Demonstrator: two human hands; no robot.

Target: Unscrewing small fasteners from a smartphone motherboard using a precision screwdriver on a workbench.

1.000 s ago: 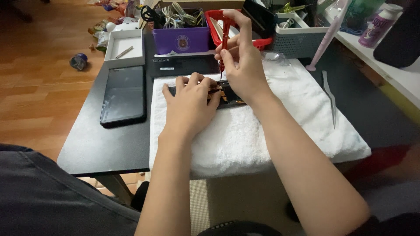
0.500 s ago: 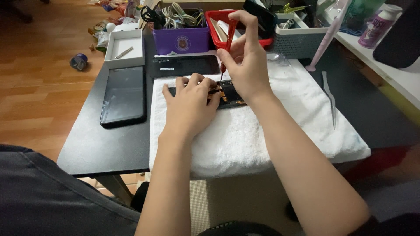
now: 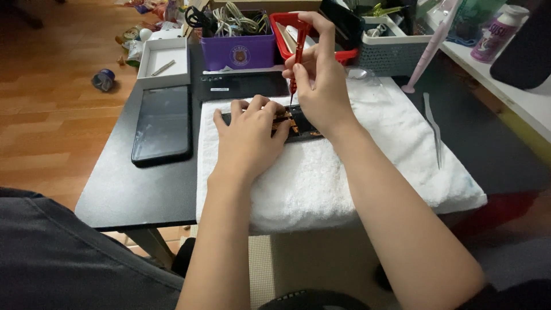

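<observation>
Right hand [image 3: 321,86] has its grip closed on a red screwdriver [image 3: 298,51]: thumb and fingers pinch the handle, with the forefinger curled over its top end. That screwdriver stands nearly upright, and its thin tip comes down onto the opened phone [image 3: 295,123], a dark slab with orange and gold parts showing inside. How the tip meets those parts is too small to tell.

Left hand [image 3: 249,135] lies flat across the near and left part of the phone, fingers spread and bent, fingertips pressing on its edge; this grip wraps nothing, it only holds the phone down. Both hands sit close together, almost touching.

The phone rests on a white towel [image 3: 344,172] spread over the black bench [image 3: 115,195], toward the towel's far side. Left of the towel lies a black glass panel [image 3: 162,123], and behind it a white tray [image 3: 165,60]. At the bench's far edge stand a purple box [image 3: 238,49] full of cables and a grey basket [image 3: 396,49]. Metal tweezers [image 3: 433,129] lie on the towel's right side, well apart from both hands.
</observation>
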